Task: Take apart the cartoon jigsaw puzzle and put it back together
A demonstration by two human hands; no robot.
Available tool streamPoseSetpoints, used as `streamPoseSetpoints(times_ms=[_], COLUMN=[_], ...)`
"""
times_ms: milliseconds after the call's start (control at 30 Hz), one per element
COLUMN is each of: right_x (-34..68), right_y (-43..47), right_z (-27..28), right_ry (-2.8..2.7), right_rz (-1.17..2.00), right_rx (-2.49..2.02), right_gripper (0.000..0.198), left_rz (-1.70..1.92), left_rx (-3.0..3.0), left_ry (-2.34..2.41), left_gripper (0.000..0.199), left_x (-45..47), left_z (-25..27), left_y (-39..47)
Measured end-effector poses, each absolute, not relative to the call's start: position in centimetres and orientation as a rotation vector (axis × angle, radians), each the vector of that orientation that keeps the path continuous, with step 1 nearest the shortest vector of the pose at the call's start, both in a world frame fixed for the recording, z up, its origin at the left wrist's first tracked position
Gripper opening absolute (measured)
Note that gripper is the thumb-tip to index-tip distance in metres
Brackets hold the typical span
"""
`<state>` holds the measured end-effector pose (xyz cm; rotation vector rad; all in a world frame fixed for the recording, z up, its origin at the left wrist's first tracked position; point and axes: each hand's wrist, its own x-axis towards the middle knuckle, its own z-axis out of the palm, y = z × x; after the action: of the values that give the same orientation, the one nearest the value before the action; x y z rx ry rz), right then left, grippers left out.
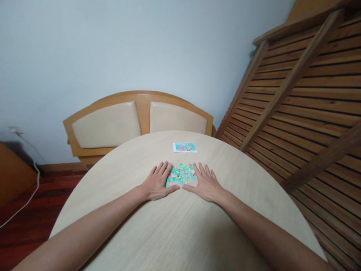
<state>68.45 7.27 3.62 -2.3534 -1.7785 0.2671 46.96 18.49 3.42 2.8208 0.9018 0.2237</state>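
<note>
- My left grip (pixel 156 183) and right grip (pixel 207 183), both spread, flank small puzzle pieces (pixel 180 175), seemingly corralling them.
- Picture card (pixel 185 147) lies beyond, likely for viewing.

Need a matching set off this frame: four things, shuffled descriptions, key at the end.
1. Loose pieces
2. Picture card
3. Left hand
4. Slatted panel

A. Palm down, left of the pieces
B. Brown, at the right of the picture
C. Mostly turquoise, scattered in a small patch
D. Lying beyond the pieces, away from the person

Pairs: 1-C, 2-D, 3-A, 4-B
</note>
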Motion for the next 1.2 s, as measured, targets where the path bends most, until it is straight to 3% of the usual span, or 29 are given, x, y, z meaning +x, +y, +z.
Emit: streamPoseSetpoints(times_ms=[267,567,800,1067,1200], right_x=[70.0,70.5,71.6,72.0,71.9], right_y=[9.4,12.0,8.9,7.9,8.3], right_z=[3.8,3.1,2.9,2.0,2.4], right_ry=[-1.988,-2.085,-2.058,-1.822,-1.763], right_rz=[0.395,0.165,0.145,0.026,-0.042], right_rx=[-2.153,-1.842,-1.769,-1.851,-1.819], right_gripper=[0.116,0.095,0.095,0.051,0.037], left_rz=[0.198,0.379,0.365,0.562,0.761], left_rx=[2.797,2.755,2.802,2.867,2.841], left_ry=[1.036,0.934,0.767,0.651,0.614], left_gripper=[0.078,0.063,0.062,0.054,0.028], left_x=[51.3,52.6,51.5,51.1,50.0], left_z=[2.9,2.3,2.6,2.8,3.9], left_y=[20.2,21.4,20.8,20.0,18.5])
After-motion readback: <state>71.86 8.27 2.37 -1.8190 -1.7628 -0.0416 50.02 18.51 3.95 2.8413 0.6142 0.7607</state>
